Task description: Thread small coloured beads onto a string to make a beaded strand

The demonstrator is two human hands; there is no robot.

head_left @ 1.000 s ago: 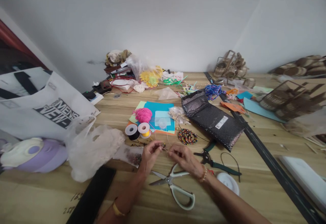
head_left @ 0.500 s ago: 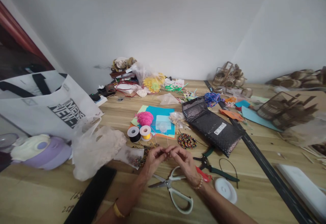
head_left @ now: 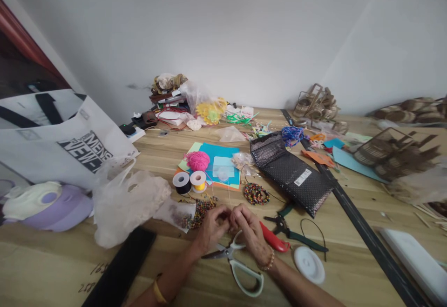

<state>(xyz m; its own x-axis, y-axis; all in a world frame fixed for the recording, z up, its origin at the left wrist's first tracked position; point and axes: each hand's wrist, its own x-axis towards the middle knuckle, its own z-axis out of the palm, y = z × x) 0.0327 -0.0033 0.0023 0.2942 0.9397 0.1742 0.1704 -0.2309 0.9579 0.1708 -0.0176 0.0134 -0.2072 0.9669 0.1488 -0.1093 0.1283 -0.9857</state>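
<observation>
My left hand (head_left: 210,227) and my right hand (head_left: 247,228) meet at the fingertips, low over the table. Both have their fingers closed in a pinch. A thin pale thread (head_left: 229,195) runs down from a clear spool (head_left: 223,173) to the fingertips; anything else between them is too small to make out. Beneath my hands lie scissors (head_left: 246,276) with white handles, blades to the left. Loose multicoloured beads (head_left: 201,211) spill from a small bag (head_left: 176,215) beside my left hand. Beyond my right hand rests a coiled string of beads (head_left: 256,193).
Right of my hands are a red-handled tool (head_left: 275,239), dark green pliers (head_left: 296,232), a white round spool (head_left: 309,264) and a black bubble mailer (head_left: 293,172). Black thread (head_left: 182,183), yellow thread (head_left: 198,181) and pink yarn (head_left: 198,161) stand ahead. A plastic bag (head_left: 129,204) lies left.
Both hands have drawn slightly down toward me, fingertips still together and more curled. More of the loose beads and the red handle now shows. The view has shifted slightly.
</observation>
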